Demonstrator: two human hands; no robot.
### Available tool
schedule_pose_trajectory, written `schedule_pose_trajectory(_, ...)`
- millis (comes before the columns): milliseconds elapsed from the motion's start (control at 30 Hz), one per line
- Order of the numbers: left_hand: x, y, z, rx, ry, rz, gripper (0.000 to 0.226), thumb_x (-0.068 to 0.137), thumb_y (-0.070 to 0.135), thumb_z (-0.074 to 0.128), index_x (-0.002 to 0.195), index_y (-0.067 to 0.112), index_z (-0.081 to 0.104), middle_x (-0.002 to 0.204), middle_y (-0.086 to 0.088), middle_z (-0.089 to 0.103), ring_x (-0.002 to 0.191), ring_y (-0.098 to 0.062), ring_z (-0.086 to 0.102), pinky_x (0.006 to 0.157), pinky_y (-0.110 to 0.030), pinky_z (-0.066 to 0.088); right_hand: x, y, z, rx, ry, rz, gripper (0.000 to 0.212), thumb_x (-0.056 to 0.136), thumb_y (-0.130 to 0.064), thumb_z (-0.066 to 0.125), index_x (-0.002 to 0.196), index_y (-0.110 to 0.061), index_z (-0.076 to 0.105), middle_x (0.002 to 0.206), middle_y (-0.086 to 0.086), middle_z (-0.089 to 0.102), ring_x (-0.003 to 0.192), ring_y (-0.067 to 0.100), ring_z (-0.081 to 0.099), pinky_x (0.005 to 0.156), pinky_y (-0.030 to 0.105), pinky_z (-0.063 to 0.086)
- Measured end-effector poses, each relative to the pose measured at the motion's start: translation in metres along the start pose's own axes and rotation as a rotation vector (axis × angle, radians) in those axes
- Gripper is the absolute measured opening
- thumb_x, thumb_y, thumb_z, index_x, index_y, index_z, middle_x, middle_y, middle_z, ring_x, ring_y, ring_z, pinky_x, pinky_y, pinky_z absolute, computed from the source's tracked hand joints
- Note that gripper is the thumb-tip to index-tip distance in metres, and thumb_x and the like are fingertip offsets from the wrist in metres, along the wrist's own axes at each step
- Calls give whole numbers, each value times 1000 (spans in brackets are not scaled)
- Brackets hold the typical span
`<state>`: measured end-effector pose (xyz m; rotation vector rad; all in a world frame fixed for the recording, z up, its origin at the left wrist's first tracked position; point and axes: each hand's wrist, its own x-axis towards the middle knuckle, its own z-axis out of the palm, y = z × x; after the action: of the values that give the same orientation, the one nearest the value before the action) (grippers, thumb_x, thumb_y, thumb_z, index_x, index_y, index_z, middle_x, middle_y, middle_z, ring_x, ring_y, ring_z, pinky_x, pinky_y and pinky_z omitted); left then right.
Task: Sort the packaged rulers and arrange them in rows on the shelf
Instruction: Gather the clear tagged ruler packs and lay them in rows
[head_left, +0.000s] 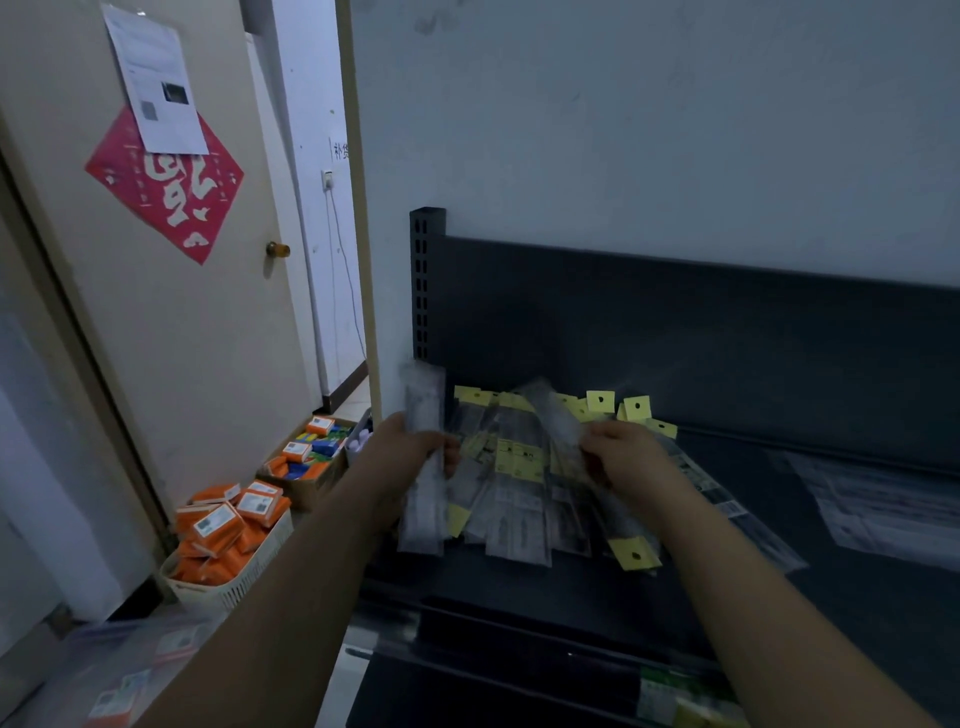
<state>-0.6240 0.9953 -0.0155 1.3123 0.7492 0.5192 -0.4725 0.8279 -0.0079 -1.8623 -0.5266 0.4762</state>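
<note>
Fingers (451, 458) round ruler pkt (425, 400), L hand (410, 448)

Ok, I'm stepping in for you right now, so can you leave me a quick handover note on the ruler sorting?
Left hand grips a ruler packet at the left end of the shelf.
Right hand pinches a second packet over the pile.
The pile lies fanned and overlapping, yellow tags pointing both ways.
Done: no tidy row visible yet.
Left: sort the lot, lay rows.
</note>
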Motion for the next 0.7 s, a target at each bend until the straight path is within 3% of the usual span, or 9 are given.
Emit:
schedule_pose_trajectory(133,-12,9,24,-251,-135,-38,14,95,15,55,104,3,55,77,-10,61,66,-18,59,61,-30,54,-16,-7,9,409,-230,95,16,97,-7,48,92,-5,63,79,8,62,70,18,57,65,30,45)
schedule_pose_trajectory(200,-16,8,40,-286,-189,-27,19,95,16,57,109,4,58,87,-13,67,75,-23,65,68,-34,57,-22,-8,18,394,-319,77,15,96,-7,49,91,-7,63,75,5,63,66,14,57,61,26,46)
schedule_pose_trajectory(267,-14,4,53,-320,-175,-13,29,96,11,54,124,3,53,112,-22,64,98,-34,65,87,-46,54,-26,-6,25,329,-332,49,17,95,-6,51,84,-10,64,71,2,64,61,12,58,58,25,48)
schedule_pose_trajectory(333,-13,0,61,-301,-125,6,35,98,4,48,132,1,45,122,-26,59,106,-39,60,97,-54,48,-26,-1,27,255,-291,6,12,92,-11,58,83,-11,65,79,6,69,70,18,64,66,34,54)
schedule_pose_trajectory(400,-11,-4,65,-305,-113,28,33,98,1,43,130,-2,46,112,-24,63,97,-36,63,93,-53,50,-27,3,26,191,-250,-28,9,87,-21,67,91,-13,68,95,10,71,90,28,68,83,46,56)
schedule_pose_trajectory(467,-10,-6,68,-347,-110,45,25,99,2,42,122,-1,52,108,-21,65,94,-32,64,88,-50,52,-29,4,23,156,-236,-26,18,87,-26,67,99,-11,67,102,12,71,96,31,67,88,48,54)
schedule_pose_trajectory(567,-13,-5,74,-342,-97,99,19,100,4,41,100,14,58,111,-20,63,99,-34,62,96,-58,47,-34,2,19,119,-296,-29,17,92,-18,60,104,-8,67,105,16,71,97,32,67,88,46,53)
schedule_pose_trajectory(633,-17,-4,77,-339,-137,152,20,100,6,40,100,17,57,103,-11,67,93,-28,64,94,-54,50,-35,-1,8,114,-306,-45,15,92,-13,59,105,-9,67,103,16,71,92,30,68,84,43,56)
schedule_pose_trajectory(700,-21,-1,78,-342,-175,221,20,101,7,40,109,17,55,103,-6,69,93,-21,67,88,-45,54,-37,-3,-11,81,-318,-77,16,91,-13,60,106,-16,66,100,8,72,84,19,69,76,30,56)
